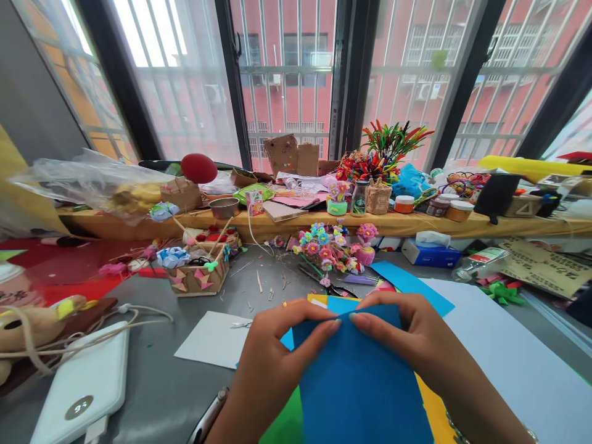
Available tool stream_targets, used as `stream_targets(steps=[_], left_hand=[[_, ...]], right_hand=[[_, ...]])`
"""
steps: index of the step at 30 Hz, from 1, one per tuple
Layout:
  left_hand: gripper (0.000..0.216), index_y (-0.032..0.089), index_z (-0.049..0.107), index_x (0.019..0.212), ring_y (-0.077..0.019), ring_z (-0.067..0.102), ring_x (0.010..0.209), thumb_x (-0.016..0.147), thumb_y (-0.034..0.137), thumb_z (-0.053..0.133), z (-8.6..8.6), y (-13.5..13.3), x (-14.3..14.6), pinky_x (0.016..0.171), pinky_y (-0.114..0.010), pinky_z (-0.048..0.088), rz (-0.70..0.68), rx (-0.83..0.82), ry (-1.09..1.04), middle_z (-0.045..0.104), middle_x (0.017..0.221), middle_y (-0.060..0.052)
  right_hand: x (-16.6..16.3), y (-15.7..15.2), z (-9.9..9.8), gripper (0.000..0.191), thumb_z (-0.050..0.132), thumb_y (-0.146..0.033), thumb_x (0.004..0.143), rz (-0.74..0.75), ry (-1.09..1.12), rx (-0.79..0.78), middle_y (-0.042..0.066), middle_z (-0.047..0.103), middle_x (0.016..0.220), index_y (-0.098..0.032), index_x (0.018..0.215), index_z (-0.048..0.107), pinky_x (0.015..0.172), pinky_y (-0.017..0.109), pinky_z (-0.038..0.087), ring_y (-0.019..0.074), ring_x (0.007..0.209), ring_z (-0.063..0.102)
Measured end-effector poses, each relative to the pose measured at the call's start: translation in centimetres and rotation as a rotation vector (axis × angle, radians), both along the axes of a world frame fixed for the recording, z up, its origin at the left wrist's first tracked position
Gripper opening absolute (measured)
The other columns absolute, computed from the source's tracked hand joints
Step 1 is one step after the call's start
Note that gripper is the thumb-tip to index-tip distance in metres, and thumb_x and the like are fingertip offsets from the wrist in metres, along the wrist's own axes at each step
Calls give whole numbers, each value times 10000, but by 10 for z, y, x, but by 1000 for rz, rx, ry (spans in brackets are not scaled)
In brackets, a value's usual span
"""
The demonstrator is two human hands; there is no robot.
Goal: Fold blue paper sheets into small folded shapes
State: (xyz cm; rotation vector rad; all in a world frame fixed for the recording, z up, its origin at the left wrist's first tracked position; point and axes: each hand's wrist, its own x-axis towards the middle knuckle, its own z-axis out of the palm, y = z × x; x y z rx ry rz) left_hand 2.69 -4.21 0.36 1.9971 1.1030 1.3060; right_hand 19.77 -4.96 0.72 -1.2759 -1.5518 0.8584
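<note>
A sheet of blue paper [356, 382] is held up in front of me by its top edge. My left hand [287, 339] pinches that edge between thumb and fingers, left of its middle. Close beside it, my right hand [402, 333] pinches the same edge, the two thumbs nearly meeting. The edge looks bent or folded between the fingers. Behind and under the blue paper show yellow paper [432, 407] and green paper [284, 419]. Both hands hide part of the sheets beneath.
White paper [499, 345] and a blue strip [411, 283] lie at right. At left are a white card [208, 339], a power bank [87, 382] with cables and a decorated cardboard box [198, 277]. Handmade flowers [324, 243] and a tissue box [430, 251] stand farther back, below a cluttered window ledge [296, 227].
</note>
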Motion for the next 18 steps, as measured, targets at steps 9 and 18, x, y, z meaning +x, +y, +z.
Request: stream_targets(steps=[9,18], left_hand=[[111,236,671,678,-117,607,583,703,138,623,4,0,0,564,-199,478,-24,99,19,683,626,49],[118,235,669,670,-112,595,565,705,135,618,1,0,2,560,-201,469,-14,125,-38,675,615,50]], right_hand=[[-2,1,1,194,645,-384,648,54,158,-87,-24,544,527,-193,615,658,375,157,338,100,493,484],[-1,2,1,194,658,-372,652,118,239,-166,-26,544,552,-179,636,654,394,146,352,86,501,483]])
